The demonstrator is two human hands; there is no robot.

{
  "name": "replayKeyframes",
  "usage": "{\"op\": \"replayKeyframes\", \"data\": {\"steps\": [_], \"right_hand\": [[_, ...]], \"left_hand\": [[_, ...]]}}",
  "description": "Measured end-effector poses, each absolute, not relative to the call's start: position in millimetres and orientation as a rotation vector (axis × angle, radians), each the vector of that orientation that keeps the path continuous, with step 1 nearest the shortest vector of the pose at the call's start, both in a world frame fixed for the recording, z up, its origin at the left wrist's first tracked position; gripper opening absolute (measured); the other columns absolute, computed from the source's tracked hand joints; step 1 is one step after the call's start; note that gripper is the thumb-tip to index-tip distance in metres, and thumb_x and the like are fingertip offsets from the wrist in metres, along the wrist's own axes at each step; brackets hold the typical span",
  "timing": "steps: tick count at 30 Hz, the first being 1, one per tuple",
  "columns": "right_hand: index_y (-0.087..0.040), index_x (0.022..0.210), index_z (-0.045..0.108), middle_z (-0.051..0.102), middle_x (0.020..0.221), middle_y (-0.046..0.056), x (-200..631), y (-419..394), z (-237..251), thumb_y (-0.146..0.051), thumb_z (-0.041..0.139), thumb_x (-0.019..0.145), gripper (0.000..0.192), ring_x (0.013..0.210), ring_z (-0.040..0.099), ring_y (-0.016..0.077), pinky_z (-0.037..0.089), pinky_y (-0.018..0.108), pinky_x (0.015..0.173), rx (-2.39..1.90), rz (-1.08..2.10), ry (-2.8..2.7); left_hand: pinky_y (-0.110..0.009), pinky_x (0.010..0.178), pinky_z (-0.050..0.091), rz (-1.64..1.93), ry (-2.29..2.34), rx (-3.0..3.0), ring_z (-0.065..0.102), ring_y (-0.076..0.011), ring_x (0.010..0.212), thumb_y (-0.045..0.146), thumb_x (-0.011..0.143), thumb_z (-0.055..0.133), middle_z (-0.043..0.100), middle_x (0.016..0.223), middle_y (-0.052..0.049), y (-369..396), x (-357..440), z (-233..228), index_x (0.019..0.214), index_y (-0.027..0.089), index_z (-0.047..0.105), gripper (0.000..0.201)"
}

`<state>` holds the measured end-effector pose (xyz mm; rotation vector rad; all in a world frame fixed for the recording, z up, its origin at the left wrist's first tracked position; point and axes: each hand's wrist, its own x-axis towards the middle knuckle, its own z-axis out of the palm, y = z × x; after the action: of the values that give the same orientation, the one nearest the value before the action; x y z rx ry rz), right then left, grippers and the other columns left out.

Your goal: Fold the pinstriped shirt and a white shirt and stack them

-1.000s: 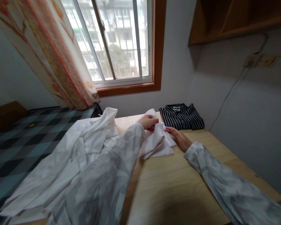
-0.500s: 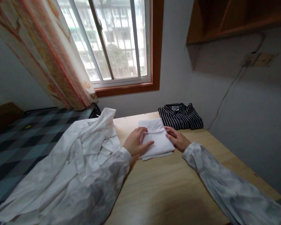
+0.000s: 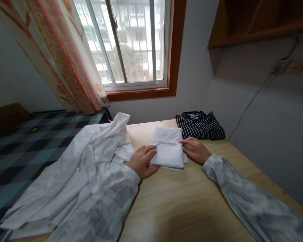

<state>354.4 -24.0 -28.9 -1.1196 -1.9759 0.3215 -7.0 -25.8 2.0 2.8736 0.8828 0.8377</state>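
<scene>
A folded white garment (image 3: 166, 153) lies on the wooden table as a neat, roughly square packet with a seam across its far part. Its lower layers stick out slightly at the near and right edges. My left hand (image 3: 143, 161) rests at the packet's left edge, fingers on the cloth and thumb apart near the front corner. At the right edge, my right hand (image 3: 195, 150) has its fingertips closed on the cloth; the thumb is partly hidden. Behind and to the right is a folded black-and-white striped shirt (image 3: 200, 126), close to the right hand.
Crumpled white clothing (image 3: 91, 161) is heaped along the left side of the table (image 3: 171, 205), beside a bed with a checked cover (image 3: 12, 161). A window and curtain (image 3: 73, 64) are behind. On the right, a cable (image 3: 249, 104) hangs below a wooden shelf.
My left hand has drawn back from the top of the packet to its left edge. The packet is turned straighter, and my right fingers stay at its right edge. The view has shifted slightly left.
</scene>
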Motion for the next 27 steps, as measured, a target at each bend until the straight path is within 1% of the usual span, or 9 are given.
{"op": "replayKeyframes", "data": {"steps": [3, 6, 8, 11, 14, 16, 20, 24, 27], "right_hand": [[-0.031, 0.116, 0.086, 0.079, 0.103, 0.011, 350, -22, -24, -0.046, 0.070, 0.104, 0.025, 0.107, 0.069, 0.0350, 0.053, 0.061, 0.112, -1.135, 0.220, -2.017], [-0.033, 0.105, 0.086, 0.079, 0.107, 0.012, 348, -21, -18, -0.045, 0.071, 0.103, 0.020, 0.111, 0.067, 0.0361, 0.053, 0.062, 0.112, -1.100, 0.135, -2.109], [-0.032, 0.115, 0.085, 0.077, 0.126, 0.013, 350, -20, -16, -0.037, 0.074, 0.099, 0.020, 0.124, 0.066, 0.0371, 0.051, 0.062, 0.117, -1.038, 0.087, -2.179], [-0.030, 0.145, 0.073, 0.062, 0.161, 0.012, 357, -14, -16, -0.026, 0.075, 0.091, 0.054, 0.150, 0.055, 0.0389, 0.040, 0.065, 0.129, -0.939, 0.078, -2.298], [-0.030, 0.162, 0.060, 0.048, 0.175, 0.012, 362, -4, -21, -0.030, 0.076, 0.092, 0.071, 0.161, 0.044, 0.0401, 0.034, 0.067, 0.133, -0.969, 0.112, -2.304], [-0.031, 0.163, 0.059, 0.052, 0.172, 0.012, 362, 3, -26, -0.037, 0.077, 0.096, 0.070, 0.157, 0.051, 0.0393, 0.039, 0.065, 0.131, -1.012, 0.172, -2.267], [-0.033, 0.151, 0.071, 0.072, 0.149, 0.012, 355, 9, -29, -0.043, 0.077, 0.098, 0.054, 0.134, 0.067, 0.0386, 0.051, 0.062, 0.118, -1.075, 0.203, -2.251], [-0.027, 0.125, 0.082, 0.079, 0.124, 0.015, 348, 2, -21, -0.043, 0.069, 0.103, 0.031, 0.115, 0.071, 0.0370, 0.053, 0.059, 0.109, -1.105, 0.114, -2.273], [-0.027, 0.108, 0.083, 0.079, 0.117, 0.015, 342, -5, -13, -0.048, 0.065, 0.105, 0.028, 0.112, 0.070, 0.0358, 0.053, 0.057, 0.108, -1.077, 0.151, -2.194]], "left_hand": [[-0.055, 0.122, 0.052, 0.770, 0.919, 2.892, 0.071, -0.0352, 0.132, 0.022, 0.085, 0.071, 0.073, 0.147, -0.015, -24, -10, 1, 0.131, 0.024, 0.073, 0.046], [-0.052, 0.120, 0.055, 0.739, 0.985, 2.883, 0.071, -0.0319, 0.131, 0.014, 0.091, 0.063, 0.075, 0.144, -0.010, -17, -17, -3, 0.129, 0.026, 0.074, 0.042], [-0.051, 0.116, 0.058, 0.767, 1.075, 2.848, 0.071, -0.0309, 0.130, 0.010, 0.093, 0.060, 0.076, 0.143, -0.010, -13, -22, -6, 0.129, 0.026, 0.075, 0.041], [-0.051, 0.115, 0.059, 0.814, 1.184, 2.790, 0.071, -0.0313, 0.130, 0.008, 0.091, 0.059, 0.074, 0.145, -0.011, -9, -26, -9, 0.129, 0.025, 0.074, 0.044], [-0.054, 0.119, 0.056, 0.834, 1.100, 2.781, 0.070, -0.0335, 0.133, 0.013, 0.085, 0.066, 0.072, 0.149, -0.013, -11, -24, -8, 0.134, 0.023, 0.072, 0.050], [-0.055, 0.122, 0.053, 0.823, 0.934, 2.789, 0.069, -0.0350, 0.136, 0.022, 0.083, 0.073, 0.070, 0.151, -0.016, -14, -22, -6, 0.140, 0.022, 0.070, 0.058], [-0.057, 0.126, 0.048, 0.748, 0.790, 2.756, 0.068, -0.0362, 0.141, 0.044, 0.087, 0.082, 0.069, 0.154, -0.018, -17, -19, -3, 0.146, 0.024, 0.067, 0.064], [-0.059, 0.129, 0.043, 0.695, 0.862, 2.720, 0.068, -0.0351, 0.141, 0.050, 0.092, 0.081, 0.071, 0.153, -0.017, -16, -19, -2, 0.143, 0.026, 0.069, 0.057], [-0.060, 0.132, 0.038, 0.672, 0.853, 2.704, 0.066, -0.0364, 0.143, 0.059, 0.083, 0.088, 0.070, 0.153, -0.018, -17, -19, -2, 0.146, 0.026, 0.068, 0.074]]}}
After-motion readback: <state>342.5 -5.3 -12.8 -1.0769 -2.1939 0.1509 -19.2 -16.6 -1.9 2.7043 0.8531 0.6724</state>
